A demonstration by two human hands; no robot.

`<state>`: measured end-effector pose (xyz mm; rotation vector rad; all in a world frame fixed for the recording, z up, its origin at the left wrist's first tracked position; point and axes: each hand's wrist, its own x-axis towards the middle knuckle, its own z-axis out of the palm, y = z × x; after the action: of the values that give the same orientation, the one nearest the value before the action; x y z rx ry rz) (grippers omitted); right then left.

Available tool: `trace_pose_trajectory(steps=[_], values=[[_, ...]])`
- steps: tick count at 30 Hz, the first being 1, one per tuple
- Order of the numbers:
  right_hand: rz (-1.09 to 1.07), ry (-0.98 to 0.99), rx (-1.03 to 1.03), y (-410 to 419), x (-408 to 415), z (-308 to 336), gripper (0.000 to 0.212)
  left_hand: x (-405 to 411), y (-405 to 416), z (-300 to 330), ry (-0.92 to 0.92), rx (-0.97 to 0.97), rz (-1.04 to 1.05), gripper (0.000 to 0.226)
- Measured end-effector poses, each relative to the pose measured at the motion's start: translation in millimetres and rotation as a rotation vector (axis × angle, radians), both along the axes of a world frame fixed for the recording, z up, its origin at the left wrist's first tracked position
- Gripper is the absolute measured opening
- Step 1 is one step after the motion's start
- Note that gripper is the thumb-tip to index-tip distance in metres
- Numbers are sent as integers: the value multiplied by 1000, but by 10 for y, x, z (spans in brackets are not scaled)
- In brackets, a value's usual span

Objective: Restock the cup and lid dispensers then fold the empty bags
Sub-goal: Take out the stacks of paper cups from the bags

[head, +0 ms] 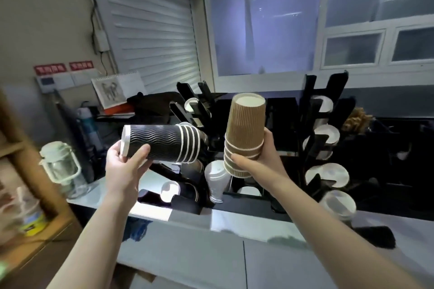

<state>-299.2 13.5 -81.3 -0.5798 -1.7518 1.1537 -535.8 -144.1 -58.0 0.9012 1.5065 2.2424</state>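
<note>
Your left hand grips black wavy paper-cup stack sideways; right hand grips brown ribbed paper-cup stack inverted. Risk: loose outer cups sliding off.

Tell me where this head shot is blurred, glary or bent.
Head view: motion blur smears the left edge, the wooden shelf and glass jar; the black cups in the left hand and the brown cups in the right hand stay fairly sharp. Ceiling lights glare off the window. The wide lens bows the shutter and window frames. The black dispensers are dim.
</note>
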Motion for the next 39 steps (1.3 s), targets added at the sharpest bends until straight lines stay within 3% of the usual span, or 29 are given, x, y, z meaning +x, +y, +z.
trace_pose_trajectory(steps=[4,9,13,19,27,33,39], values=[[3,-9,54,114,-446,-49,80,-402,92,-113,42,-10,56,49],[-2,-25,-3,203,-934,-118,85,-967,242,-165,131,-94,24,76],[-44,-4,-76,167,-1270,-126,83,-1412,392,-143,164,-121,-57,75],[-177,-45,-15,-9,-1820,-92,79,-1906,377,-210,242,-109,-203,76],[-330,-55,-31,-148,-2043,-41,70,-2315,222,-236,198,-48,-332,69],[-331,-393,31,-159,-2254,-170,90,-2322,212,-288,319,-69,-274,81],[-258,-460,-12,-172,-2268,-260,86,-2314,108,-356,352,-90,-280,79]])
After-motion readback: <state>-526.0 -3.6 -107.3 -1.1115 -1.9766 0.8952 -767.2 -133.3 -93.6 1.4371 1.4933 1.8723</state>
